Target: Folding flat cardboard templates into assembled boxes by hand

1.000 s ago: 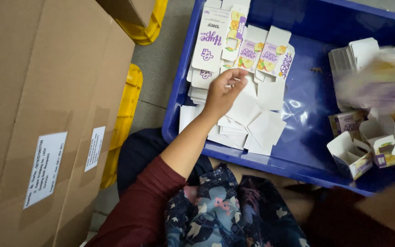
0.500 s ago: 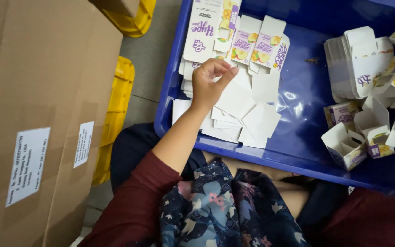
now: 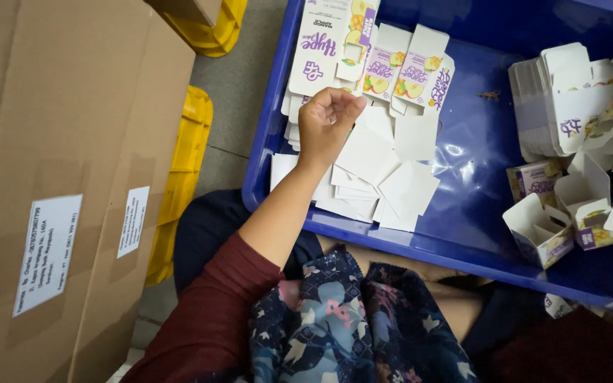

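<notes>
Head view: left hand (image 3: 326,124) pinches flat cartons (image 3: 363,85), long axes pointing away; right hand unseen.

Grey floor (image 3: 246,85); brown cardboard boxes (image 3: 72,142) left; yellow crates (image 3: 186,163).

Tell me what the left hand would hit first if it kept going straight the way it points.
Probably the flat printed cartons stacked in the blue crate: the left hand points up the picture toward them, though its height above them is unclear.
</notes>
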